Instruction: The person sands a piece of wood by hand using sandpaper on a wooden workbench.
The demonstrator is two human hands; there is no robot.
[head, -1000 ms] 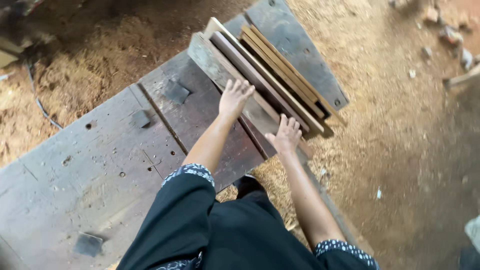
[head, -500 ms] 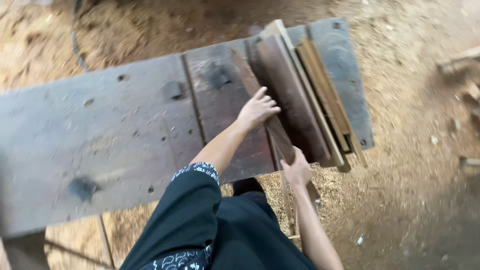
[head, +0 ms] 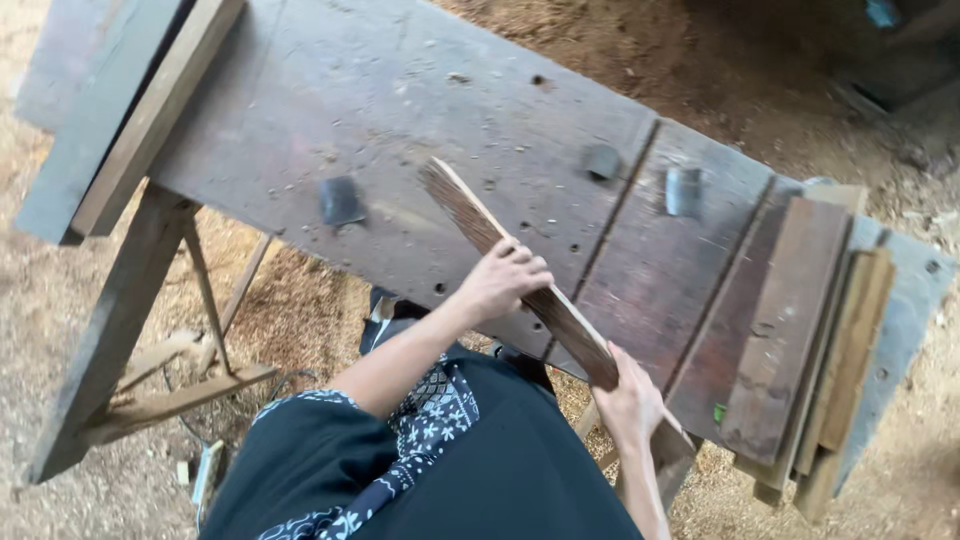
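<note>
Left hand (head: pixel 505 280) and right hand (head: pixel 628 400) both gripping thin wooden slat (head: pixel 500 255) above workbench (head: pixel 400 110); could snap or slip, held edge-on.

A single camera sat on the person's head and looked steeply down, close over the arms, onto a worn wooden workbench (head: pixel 380 110) that ran slantwise across the frame. The sawdust-strewn ground (head: pixel 290 330) showed beyond both bench edges. No second view existed to share any part of it.
</note>
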